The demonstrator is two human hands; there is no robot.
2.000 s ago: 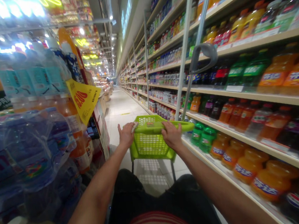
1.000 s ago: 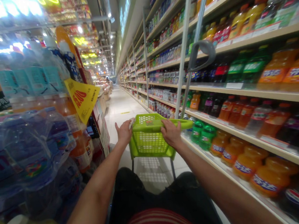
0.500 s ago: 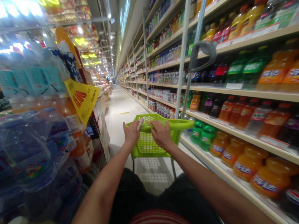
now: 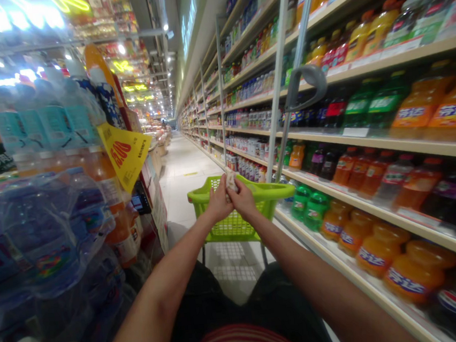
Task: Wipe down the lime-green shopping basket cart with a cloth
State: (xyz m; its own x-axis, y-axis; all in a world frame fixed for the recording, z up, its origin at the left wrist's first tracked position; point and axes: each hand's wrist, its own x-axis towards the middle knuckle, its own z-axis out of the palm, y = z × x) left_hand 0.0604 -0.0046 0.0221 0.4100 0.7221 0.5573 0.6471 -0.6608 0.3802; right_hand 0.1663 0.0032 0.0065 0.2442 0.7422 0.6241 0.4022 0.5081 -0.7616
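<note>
A crumpled white tissue [image 4: 231, 181] is bunched between my two hands, over the near rim of a bright green shopping cart basket [image 4: 233, 228]. My left hand [image 4: 218, 201] is closed on its left side, fingers pressed inward. From the right, my right hand [image 4: 244, 197] pinches the same tissue, thumb and fingers drawn together. Both hands nearly touch each other. Whether they rest on the basket rim cannot be made out. The basket has a lattice wall and stands on dark legs right in front of my knees.
Shelves with soda bottles [image 4: 403, 275] line the right side, with a metal post carrying a grey hook-like handle [image 4: 306, 85]. Wrapped water bottles [image 4: 36, 238] are stacked at left, with a yellow price sign [image 4: 125, 154] jutting out. A tiled aisle [image 4: 179, 165] runs straight ahead.
Both hands have come together from apart on the basket rim. The tissue, earlier at my left hand alone, is now between both. The basket and shelves look almost unmoved.
</note>
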